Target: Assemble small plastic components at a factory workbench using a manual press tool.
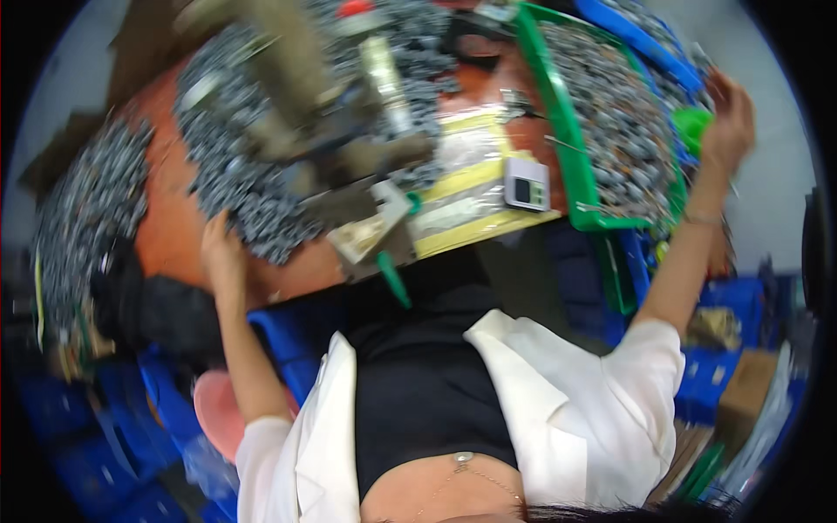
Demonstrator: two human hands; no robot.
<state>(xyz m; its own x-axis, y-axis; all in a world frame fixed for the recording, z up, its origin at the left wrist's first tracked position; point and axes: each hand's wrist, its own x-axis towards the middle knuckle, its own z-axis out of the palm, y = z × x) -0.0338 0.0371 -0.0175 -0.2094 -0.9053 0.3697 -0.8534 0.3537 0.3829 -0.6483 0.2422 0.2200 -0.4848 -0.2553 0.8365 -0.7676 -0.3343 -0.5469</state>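
Observation:
At the left of the orange table, my left hand [224, 253] rests beside a heap of small grey parts [253, 205], its fingers stretched forward and touching the near edge. I see nothing held in it. Far to the right, my right hand [731, 122] is raised beyond the green tray [580, 166] of mixed small parts. Its fingers are apart and slightly bent, close to a bright green object [691, 129] that is too blurred to name. Between my hands stands a blurred metal bench machine [301, 96], with a red knob [355, 8] near it.
A small digital scale [527, 185] lies on yellow-taped sheeting [462, 187]. A blue tray [645, 39] of parts adjoins the green one. Another grey heap [100, 196] is at far left. Blue bins [697, 383] and a pink stool-like shape [218, 410] are below table level.

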